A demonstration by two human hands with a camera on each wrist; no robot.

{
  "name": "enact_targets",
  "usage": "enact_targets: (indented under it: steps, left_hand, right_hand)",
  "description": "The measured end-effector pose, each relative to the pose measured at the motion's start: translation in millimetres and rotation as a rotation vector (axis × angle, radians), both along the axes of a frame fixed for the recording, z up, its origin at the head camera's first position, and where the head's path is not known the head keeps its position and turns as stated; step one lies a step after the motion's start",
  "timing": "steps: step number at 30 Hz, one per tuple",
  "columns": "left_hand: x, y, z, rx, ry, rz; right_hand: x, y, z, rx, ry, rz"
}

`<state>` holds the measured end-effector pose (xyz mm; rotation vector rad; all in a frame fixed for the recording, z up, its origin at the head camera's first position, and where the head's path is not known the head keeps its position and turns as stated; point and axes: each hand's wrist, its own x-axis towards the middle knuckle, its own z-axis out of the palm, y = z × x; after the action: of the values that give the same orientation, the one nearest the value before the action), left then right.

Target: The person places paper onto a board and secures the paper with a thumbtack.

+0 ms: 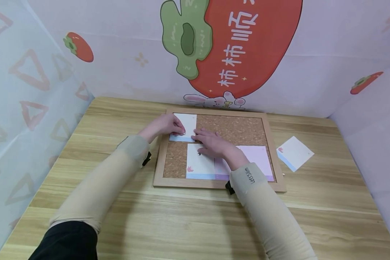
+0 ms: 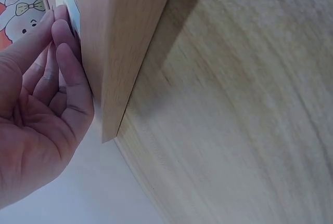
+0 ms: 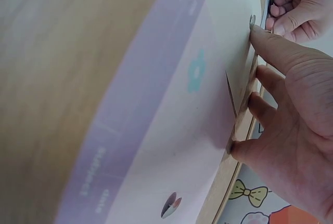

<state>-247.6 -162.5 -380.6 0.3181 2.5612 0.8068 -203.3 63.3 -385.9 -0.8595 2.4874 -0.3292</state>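
Note:
A wood-framed cork board [image 1: 227, 124] lies on the table with paper notes on it. My left hand [image 1: 167, 125] is at its upper left, thumb and fingertips pinching a small shiny thumbtack [image 1: 183, 134] against the white note [image 1: 188, 121] with a blue strip. My right hand [image 1: 212, 143] rests spread on the board, fingertips at that note's right edge. Below it lies a second white note [image 1: 199, 168] with a round metal thumbtack [image 3: 252, 20] in it, right by my right thumb. A purple-striped note [image 1: 256, 159] lies partly beneath my right wrist.
Another white note [image 1: 295, 153] with a blue corner lies on the table, right of the board. A second thumbtack [image 3: 170, 205] sits in the purple-striped note. A small shiny piece [image 1: 283, 174] is by the board's right edge. Printed cloth walls [image 1: 130, 79] enclose the wooden table [image 1: 169, 224].

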Motion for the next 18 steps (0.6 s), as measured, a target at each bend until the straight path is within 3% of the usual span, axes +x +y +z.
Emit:
enact_targets:
  steps: [10,18]
  left_hand:
    - [0.4,1.4,2.6,-0.066,0.001,0.006]
    - [2.8,2.3,5.6,-0.068,0.011,0.019]
  right_hand:
    - [0.4,0.7,-1.2,-0.002,0.007,0.005]
    - [0.4,1.1,-1.7,-0.011,0.008,0.007]
